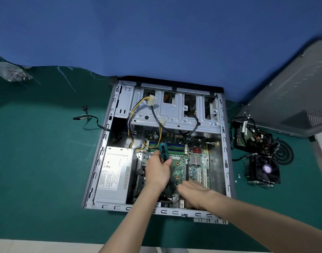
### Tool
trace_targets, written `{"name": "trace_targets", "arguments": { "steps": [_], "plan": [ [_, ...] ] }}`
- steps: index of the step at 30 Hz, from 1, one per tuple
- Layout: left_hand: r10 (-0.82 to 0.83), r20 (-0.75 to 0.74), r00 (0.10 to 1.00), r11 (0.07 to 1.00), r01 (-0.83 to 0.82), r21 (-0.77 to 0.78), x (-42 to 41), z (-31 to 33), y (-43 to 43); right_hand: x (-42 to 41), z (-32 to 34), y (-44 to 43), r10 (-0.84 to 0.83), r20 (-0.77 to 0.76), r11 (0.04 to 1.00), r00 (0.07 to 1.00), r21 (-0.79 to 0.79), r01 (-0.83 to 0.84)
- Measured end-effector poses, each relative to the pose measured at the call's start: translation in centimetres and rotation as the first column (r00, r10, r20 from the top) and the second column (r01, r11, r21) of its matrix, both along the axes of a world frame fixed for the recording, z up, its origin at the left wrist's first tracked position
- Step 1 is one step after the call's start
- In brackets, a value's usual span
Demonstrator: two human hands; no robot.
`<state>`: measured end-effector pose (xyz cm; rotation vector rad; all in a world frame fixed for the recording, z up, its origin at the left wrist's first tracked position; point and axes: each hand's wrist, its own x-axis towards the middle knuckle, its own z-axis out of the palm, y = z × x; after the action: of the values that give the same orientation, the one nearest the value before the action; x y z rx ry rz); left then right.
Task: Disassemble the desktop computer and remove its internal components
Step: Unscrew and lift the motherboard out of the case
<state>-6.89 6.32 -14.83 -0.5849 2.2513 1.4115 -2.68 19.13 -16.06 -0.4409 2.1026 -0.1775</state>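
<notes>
Cables drape over the motherboard; a fan lies beside the case.

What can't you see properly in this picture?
Head view:
- Tip of the screwdriver: hidden under the left hand.
- The right hand: blurred, so its grip is unclear.
- Label on the power supply: print too small.
- The plastic bag: cut off by the left edge.
</notes>
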Motion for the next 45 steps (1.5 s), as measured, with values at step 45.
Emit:
{"name": "trace_targets", "arguments": {
  "steps": [45],
  "plan": [
    [-0.538,0.015,0.843,0.812,0.524,-0.257,-0.4,1.7,2.3,-2.5,7.2,3.5,-0.914,-0.294,0.405,0.28,-0.703,0.585]
  ]
}}
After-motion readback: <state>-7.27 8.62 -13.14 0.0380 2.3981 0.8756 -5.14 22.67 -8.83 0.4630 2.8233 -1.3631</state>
